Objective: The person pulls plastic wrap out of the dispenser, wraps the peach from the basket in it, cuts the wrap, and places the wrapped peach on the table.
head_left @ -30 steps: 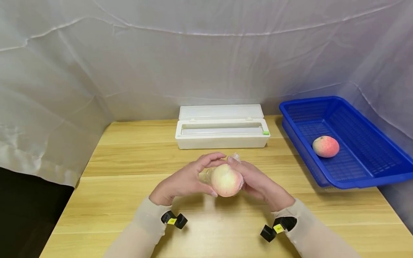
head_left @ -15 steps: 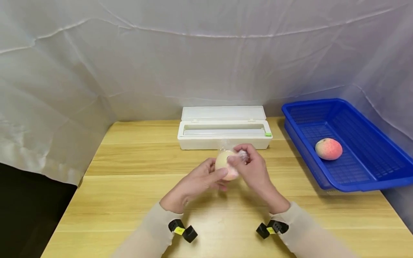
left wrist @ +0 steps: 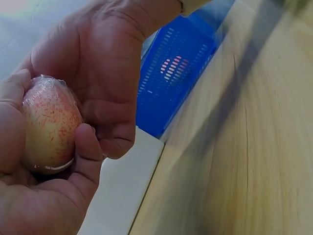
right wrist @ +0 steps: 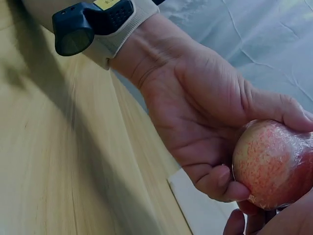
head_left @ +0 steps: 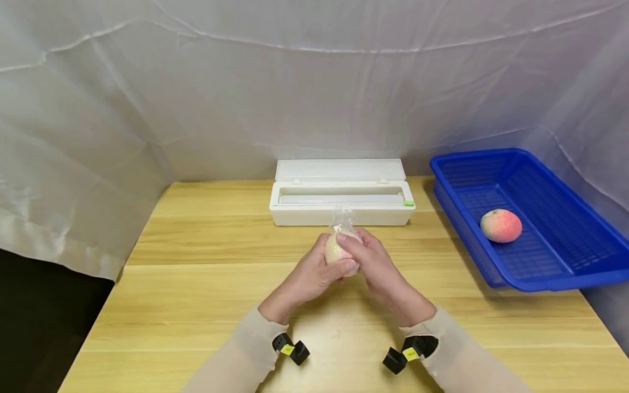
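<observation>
Observed left hand (head_left: 312, 272) and right hand (head_left: 382, 270) gripping film-wrapped peach (left wrist: 51, 125) with curled fingers. Noted second peach (head_left: 501, 225) inside blue plastic basket (head_left: 462, 232); also white film dispenser (head_left: 314, 217) with raised lid (head_left: 339, 170).

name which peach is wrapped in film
The peach in left grip and right grip: film glistens around it; the other peach, in the blue basket, looks bare.

No text is legible, even on the yellow wrist labels (head_left: 287, 349).
</observation>
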The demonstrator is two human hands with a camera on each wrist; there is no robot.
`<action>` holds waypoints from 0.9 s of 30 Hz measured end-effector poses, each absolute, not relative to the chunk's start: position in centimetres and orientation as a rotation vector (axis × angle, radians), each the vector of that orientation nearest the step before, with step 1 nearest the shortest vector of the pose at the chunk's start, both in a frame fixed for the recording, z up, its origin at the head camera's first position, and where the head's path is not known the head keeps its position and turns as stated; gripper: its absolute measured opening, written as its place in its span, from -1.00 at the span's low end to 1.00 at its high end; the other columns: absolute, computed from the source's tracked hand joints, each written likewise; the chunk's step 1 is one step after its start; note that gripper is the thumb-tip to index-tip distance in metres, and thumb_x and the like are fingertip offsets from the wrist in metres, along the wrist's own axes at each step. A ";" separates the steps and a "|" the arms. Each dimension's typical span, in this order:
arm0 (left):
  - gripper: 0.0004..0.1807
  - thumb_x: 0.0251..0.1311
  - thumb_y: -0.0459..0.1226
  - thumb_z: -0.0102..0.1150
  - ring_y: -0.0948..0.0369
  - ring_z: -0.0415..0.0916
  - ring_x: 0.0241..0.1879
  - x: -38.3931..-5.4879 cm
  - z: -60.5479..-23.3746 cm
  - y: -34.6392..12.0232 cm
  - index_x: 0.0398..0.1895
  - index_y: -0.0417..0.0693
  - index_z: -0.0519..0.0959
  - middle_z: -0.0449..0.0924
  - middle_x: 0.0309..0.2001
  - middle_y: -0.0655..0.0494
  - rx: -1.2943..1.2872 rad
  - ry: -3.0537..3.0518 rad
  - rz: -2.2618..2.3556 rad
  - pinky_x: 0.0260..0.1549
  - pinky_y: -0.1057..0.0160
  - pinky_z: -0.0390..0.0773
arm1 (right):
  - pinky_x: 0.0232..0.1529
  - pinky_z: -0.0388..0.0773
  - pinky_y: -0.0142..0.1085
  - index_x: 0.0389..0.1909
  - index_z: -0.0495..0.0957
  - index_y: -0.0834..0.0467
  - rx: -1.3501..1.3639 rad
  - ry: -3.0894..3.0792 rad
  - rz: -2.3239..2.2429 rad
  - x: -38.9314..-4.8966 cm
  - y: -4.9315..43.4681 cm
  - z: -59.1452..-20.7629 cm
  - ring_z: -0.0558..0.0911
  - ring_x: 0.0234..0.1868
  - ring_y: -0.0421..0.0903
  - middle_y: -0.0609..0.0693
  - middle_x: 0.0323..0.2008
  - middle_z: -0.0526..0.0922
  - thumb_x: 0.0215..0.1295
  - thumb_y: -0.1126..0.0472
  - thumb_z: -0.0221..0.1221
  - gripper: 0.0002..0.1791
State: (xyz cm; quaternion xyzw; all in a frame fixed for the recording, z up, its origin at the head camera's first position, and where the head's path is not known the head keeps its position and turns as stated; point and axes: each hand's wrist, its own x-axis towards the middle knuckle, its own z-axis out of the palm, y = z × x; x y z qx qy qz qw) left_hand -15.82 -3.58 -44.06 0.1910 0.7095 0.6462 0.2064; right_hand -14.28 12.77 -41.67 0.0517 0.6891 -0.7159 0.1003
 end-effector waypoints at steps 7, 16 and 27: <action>-0.45 0.49 -0.07 0.26 0.18 0.62 -0.25 -16.0 -44.4 -3.3 0.33 -0.13 0.33 0.57 -0.02 -0.10 0.575 2.003 1.840 -0.12 -0.17 0.74 | -0.27 0.57 -0.26 -0.13 0.46 0.17 0.210 2.041 -2.199 -14.7 12.2 -41.7 0.57 -0.28 -0.08 -0.02 -0.36 0.59 0.59 -0.09 0.08 -0.64; -0.50 0.69 -0.02 -0.14 0.15 0.61 -0.35 -16.1 -44.7 -2.8 0.35 -0.24 0.37 0.63 -0.20 -0.17 0.515 2.030 1.957 -0.21 -0.21 0.73 | -0.41 0.54 -0.33 -0.19 0.58 0.18 0.310 2.213 -2.230 -15.3 11.3 -41.9 0.56 -0.39 -0.13 -0.04 -0.37 0.58 0.63 -0.07 0.00 -0.59; -0.30 0.67 0.20 -0.37 0.13 0.61 -0.40 -16.3 -44.8 -2.7 0.25 -0.21 0.48 0.63 -0.25 -0.05 0.391 1.942 2.001 -0.35 0.09 0.75 | 0.00 0.41 -0.31 -0.07 0.67 0.16 0.462 2.040 -2.235 -15.8 12.9 -42.7 0.50 -0.06 -0.11 -0.12 -0.22 0.64 0.65 -0.30 -0.11 -0.36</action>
